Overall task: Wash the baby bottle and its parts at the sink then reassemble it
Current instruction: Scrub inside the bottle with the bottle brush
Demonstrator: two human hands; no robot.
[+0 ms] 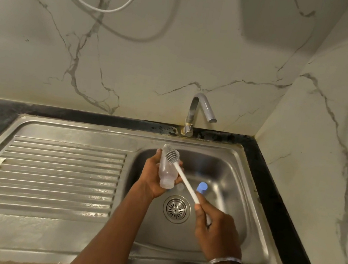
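My left hand (152,175) grips the clear baby bottle (167,173) over the sink basin (235,186), with its open neck pointing down towards me. My right hand (215,229) holds the white handle of a bottle brush (184,177). The brush's bristled head lies against the outside of the bottle near its base. A blue cap (201,187) lies on the basin floor to the right of the bottle. Beside it, a small clear part (180,186) shows faintly just under the brush handle.
The steel tap (198,110) stands behind the basin, with no water running. The drain strainer (176,209) sits in the basin's middle. A ribbed draining board (58,175) lies to the left. Black counter edges the sink, and marble walls close in behind and on the right.
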